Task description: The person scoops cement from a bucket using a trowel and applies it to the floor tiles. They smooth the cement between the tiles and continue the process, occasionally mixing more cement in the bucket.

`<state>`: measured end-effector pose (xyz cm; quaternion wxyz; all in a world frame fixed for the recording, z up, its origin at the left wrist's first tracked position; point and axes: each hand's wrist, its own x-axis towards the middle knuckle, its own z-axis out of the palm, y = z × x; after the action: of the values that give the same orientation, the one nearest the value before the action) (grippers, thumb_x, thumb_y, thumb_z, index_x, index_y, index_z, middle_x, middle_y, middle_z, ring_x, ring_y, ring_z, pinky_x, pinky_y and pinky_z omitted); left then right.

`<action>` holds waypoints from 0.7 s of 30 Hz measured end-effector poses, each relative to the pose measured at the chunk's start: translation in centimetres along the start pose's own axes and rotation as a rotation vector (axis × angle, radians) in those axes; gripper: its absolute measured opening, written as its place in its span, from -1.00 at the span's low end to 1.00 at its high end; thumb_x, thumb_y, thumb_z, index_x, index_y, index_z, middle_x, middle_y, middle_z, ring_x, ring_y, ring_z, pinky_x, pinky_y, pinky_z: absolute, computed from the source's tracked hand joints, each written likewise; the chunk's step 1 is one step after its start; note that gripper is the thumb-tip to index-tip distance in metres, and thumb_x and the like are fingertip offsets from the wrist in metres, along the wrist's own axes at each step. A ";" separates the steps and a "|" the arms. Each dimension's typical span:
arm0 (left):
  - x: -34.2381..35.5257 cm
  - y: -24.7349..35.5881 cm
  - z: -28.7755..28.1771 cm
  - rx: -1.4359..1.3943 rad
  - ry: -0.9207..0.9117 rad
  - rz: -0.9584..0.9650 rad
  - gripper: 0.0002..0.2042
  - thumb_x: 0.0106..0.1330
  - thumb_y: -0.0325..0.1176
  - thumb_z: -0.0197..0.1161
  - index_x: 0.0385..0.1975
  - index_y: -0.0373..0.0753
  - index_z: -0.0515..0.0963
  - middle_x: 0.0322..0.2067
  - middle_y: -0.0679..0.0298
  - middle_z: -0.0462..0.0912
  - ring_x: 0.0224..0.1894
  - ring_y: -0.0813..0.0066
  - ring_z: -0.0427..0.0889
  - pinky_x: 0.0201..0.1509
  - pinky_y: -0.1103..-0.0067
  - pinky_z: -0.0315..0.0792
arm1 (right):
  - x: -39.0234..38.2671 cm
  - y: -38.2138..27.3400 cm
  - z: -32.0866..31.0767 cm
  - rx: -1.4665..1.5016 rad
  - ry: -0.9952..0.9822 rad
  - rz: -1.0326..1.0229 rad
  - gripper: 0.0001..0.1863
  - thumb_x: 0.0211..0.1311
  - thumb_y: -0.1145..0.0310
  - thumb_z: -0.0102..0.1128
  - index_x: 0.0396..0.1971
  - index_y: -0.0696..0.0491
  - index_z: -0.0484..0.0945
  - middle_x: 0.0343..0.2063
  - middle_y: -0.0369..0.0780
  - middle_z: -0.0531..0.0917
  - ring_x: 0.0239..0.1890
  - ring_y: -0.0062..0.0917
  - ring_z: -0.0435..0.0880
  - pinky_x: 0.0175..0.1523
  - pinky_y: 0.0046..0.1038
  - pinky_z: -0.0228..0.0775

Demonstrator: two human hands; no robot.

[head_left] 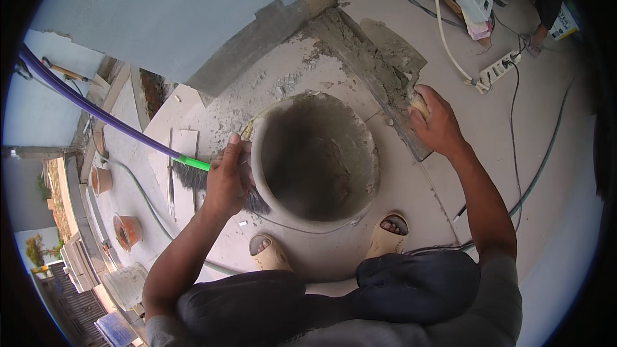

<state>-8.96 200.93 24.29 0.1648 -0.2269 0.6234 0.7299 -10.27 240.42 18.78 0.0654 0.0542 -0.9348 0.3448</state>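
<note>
A mortar-crusted bucket [315, 215] stands on the tiles between my feet, with wet grey residue inside. My left hand [228, 173] grips its left rim, thumb up, the other fingers partly hidden. My right hand [437, 119] is closed around the wooden handle of a trowel [395, 48]. The trowel's broad grey blade is smeared with mortar and lies over a long board [411, 138], which carries more mortar along its upper part. Behind my left hand passes a broom [193, 162] with a purple handle, green socket and dark bristles; I cannot tell whether the hand touches it.
A partly plastered wall [180, 19] rises at the far left, with mortar crumbs at its base. On the right lie a white power strip [500, 71] and several cables and hoses. Another person's hand or foot [535, 42] shows nearby. Two small buckets [127, 231] stand at left.
</note>
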 end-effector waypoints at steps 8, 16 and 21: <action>-2.3 0.1 0.6 0.326 -0.263 0.010 -0.61 0.47 0.00 0.02 -0.31 -0.24 0.54 -0.62 0.38 0.54 -0.70 0.68 0.45 -0.62 0.73 0.34 | -2.6 -6.9 4.0 -0.352 -0.436 -0.367 -0.67 0.16 0.34 0.19 -0.11 0.18 0.55 -0.35 -0.10 0.63 -0.33 -0.25 0.68 -0.20 -0.28 0.52; -2.3 0.3 0.0 0.363 -0.352 0.059 -0.58 0.47 0.00 0.03 -0.35 -0.27 0.56 -0.63 0.36 0.54 -0.65 0.66 0.48 -0.56 0.71 0.35 | -8.3 -7.9 9.3 -0.446 -0.738 -0.517 -0.69 0.06 0.43 0.13 -0.17 0.24 0.53 -0.39 -0.07 0.63 -0.38 -0.24 0.70 -0.32 -0.33 0.56; -2.3 0.0 0.8 0.338 -0.352 0.075 -0.59 0.51 -0.05 -0.04 -0.37 -0.28 0.54 -0.64 0.34 0.53 -0.68 0.66 0.46 -0.59 0.71 0.36 | -8.6 -10.2 6.1 -0.027 -0.820 -0.313 -0.73 0.19 0.32 0.12 -0.22 0.21 0.53 -0.38 -0.03 0.63 -0.39 -0.13 0.67 -0.24 -0.19 0.55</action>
<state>-7.07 201.77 25.60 0.2794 -0.0424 0.7063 0.6491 -0.86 229.21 19.36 -0.2588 0.3268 -0.8685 0.2683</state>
